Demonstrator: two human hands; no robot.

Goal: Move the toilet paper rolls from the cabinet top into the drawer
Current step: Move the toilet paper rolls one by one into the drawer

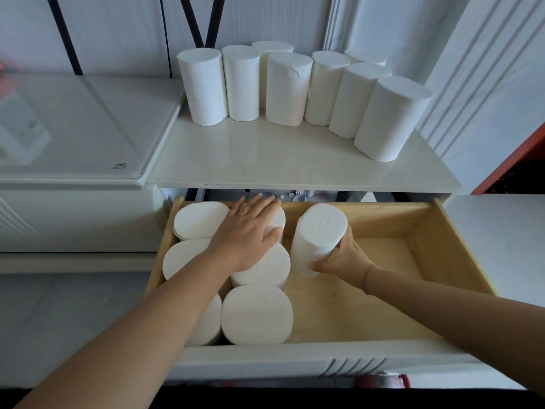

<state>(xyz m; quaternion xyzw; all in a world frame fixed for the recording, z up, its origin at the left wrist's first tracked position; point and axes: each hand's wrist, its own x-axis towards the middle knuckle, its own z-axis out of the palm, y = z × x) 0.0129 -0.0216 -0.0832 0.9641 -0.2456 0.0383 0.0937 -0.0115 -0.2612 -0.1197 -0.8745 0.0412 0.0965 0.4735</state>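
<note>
Down in the open drawer our left hand lies flat, fingers straight, on the packed rolls — 6 stand there, side by side. Our right hand grips 1 more roll, upright, just beside them inside the drawer. 8 other rolls stand up on the cabinet top.

Right hand holds a roll in the drawer.
</note>
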